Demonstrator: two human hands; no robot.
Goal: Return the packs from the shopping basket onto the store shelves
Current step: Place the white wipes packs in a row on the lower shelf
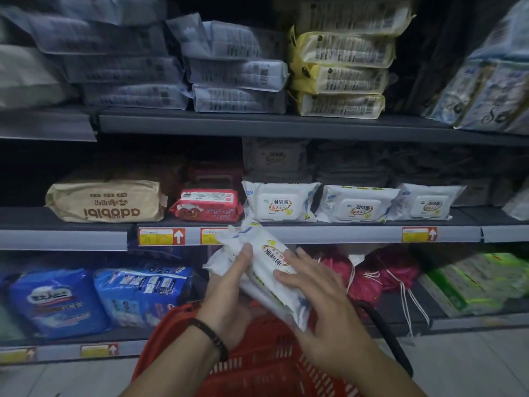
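A white wipes pack (269,262) with a yellow and red label is tilted in the air above the red shopping basket (257,365). My left hand (229,299) grips it from the left and below, thumb on top. My right hand (315,302) lies against its right side with the fingers spread. A second white pack seems to sit under the first, partly hidden. Three matching white packs (282,203) lie in a row on the middle shelf (329,234), just above the held pack.
The top shelf holds stacks of grey and yellow packs (340,73). On the middle shelf lie a beige pack (106,202) and a red pack (207,206). Blue packs (143,293), pink drawstring bags (369,276) and green packs (472,282) fill the bottom shelf.
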